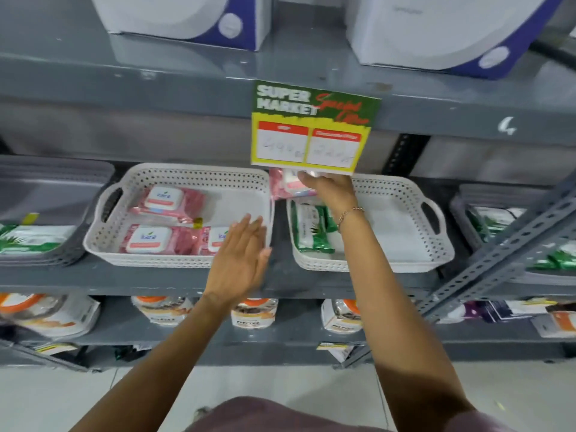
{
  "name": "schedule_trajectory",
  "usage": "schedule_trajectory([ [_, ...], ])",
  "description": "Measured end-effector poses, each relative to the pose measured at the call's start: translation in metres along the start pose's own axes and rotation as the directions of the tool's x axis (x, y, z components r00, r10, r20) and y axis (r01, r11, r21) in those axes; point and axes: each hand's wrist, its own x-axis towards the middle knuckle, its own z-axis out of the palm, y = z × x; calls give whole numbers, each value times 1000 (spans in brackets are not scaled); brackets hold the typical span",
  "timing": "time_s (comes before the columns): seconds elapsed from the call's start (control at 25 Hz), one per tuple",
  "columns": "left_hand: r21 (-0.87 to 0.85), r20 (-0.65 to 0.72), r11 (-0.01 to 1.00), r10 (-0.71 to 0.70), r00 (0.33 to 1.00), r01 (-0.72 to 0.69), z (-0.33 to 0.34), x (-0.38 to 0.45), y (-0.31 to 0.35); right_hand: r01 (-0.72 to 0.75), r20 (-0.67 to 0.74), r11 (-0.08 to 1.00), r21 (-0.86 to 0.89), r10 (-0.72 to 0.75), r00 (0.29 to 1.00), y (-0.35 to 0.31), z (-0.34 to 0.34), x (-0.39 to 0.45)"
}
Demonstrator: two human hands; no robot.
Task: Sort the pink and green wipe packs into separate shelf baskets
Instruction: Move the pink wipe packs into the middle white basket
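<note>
Right hand (327, 190) grips a pink pack (286, 185) up over the gap between the two white baskets, partly behind the price sign (311, 126). Left hand (241, 254) is flat, fingers spread, at the left basket (174, 176), where three pink packs lie longways left-right. Green packs (311, 229) run front-back in the right basket (402, 188).

Readable text: shelf sign, pink pack lids, one chalk mark.

Promo sign (314, 124) hanging from upper shelf edge: "SUPER MARKET" in white on green, red script beside it looks like "Special Offer", blurred. Two red-headed white price boxes below, handwritten figures unreadable. White lids on pink wipe packs (165, 201) in left white basket (103, 235) read "kara"; third lid partly hidden behind left hand (240, 254), only "ka" shows. White mark like "4" (506, 126) on grey shelf beam at right. Jars (254, 313) on lower shelf carry a label, too blurred to read.
</note>
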Motion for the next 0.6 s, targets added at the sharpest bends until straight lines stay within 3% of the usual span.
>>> schedule_trajectory([
  [0.08,47,-20,993,-105,994,106,-12,-17,-45,-128,200,963,237,81,977,-2,43,-4],
  [0.24,193,-27,945,-264,964,264,-31,-64,-122,-284,281,922,265,208,937,0,124,-1],
  [0.32,225,-34,935,-272,962,273,-36,-79,-143,-288,224,951,114,258,940,0,154,2],
  [0.44,219,-40,941,-255,966,257,-35,-81,-154,-128,272,929,-347,231,934,11,167,11],
  [0.52,204,-65,945,-247,967,256,-32,-77,-152,-32,296,881,-472,193,935,5,151,10],
  [0.6,181,-99,946,-256,962,270,-28,-77,-151,14,226,889,-457,101,969,1,126,13],
])
